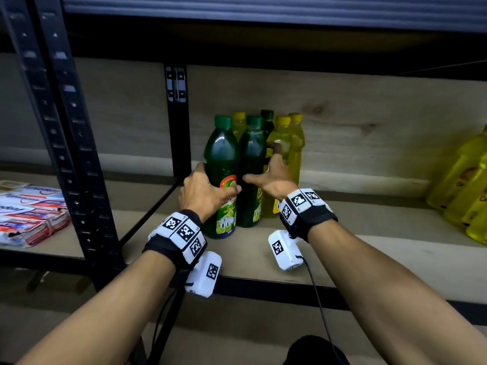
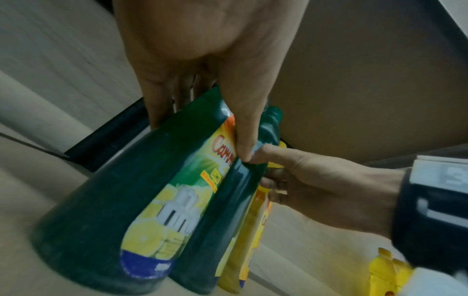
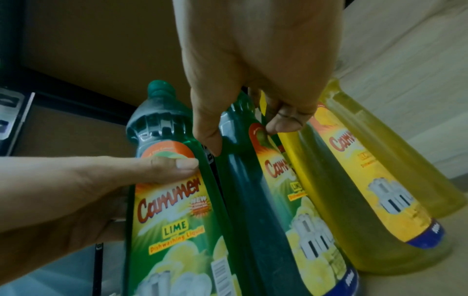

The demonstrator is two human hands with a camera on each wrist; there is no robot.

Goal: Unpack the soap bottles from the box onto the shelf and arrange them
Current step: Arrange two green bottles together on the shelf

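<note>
Upright, green-filled bottles point(image 1: 221, 175) in each hand point(image 1: 203, 191), yellow ones point(image 1: 283, 143) behind.

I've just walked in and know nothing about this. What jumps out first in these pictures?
Two bare hands on a wooden shelf: the left hand grips a green lime soap bottle, the right hand holds the green bottle beside it. Yellow bottles cluster behind and right of them, and both wrists wear black-and-white patterned bands.

Green and yellow soap bottles point(image 1: 253, 169) upright, clustered on shelf point(image 1: 369, 248)
</note>
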